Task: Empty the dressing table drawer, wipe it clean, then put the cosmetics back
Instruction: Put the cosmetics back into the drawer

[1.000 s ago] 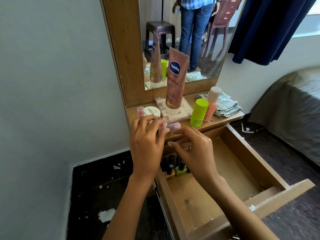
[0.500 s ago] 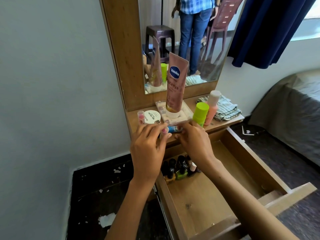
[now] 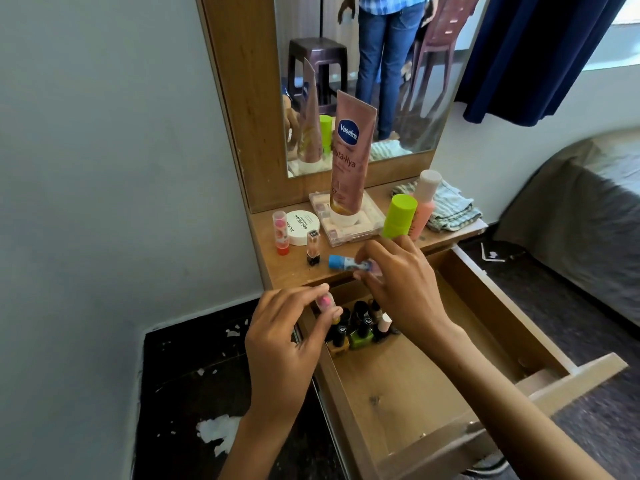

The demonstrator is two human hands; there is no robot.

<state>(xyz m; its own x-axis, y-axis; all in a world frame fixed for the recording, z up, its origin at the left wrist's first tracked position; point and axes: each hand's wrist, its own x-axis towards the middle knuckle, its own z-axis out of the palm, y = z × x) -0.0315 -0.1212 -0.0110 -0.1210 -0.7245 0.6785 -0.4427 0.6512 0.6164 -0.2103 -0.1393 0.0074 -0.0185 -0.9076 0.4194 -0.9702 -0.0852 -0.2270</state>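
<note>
The wooden drawer (image 3: 512,327) is pulled out below the dressing table top (image 3: 294,268). Several nail polish bottles (image 3: 360,329) stand in its back left corner. My left hand (image 3: 287,337) pinches a small pink lip balm (image 3: 325,301) over that corner. My right hand (image 3: 398,285) grips a blue-capped lip balm stick (image 3: 344,263), held level over the table's front edge. On the top stand a Vaseline tube (image 3: 349,150) on a makeup palette (image 3: 370,223), a white jar (image 3: 299,226), a pink stick (image 3: 280,230), a clear small bottle (image 3: 312,249), a green bottle (image 3: 398,216) and a peach bottle (image 3: 424,202).
A folded striped cloth (image 3: 450,209) lies at the table's right end. The mirror (image 3: 363,64) shows a standing person, a stool and a chair. A grey wall is on the left, a bed (image 3: 588,220) on the right, and dark floor with white scraps (image 3: 214,431) below.
My left hand has come down from the table top to over the drawer's back left corner with the pink lip balm. My right hand now holds the blue-capped stick at the table edge.
</note>
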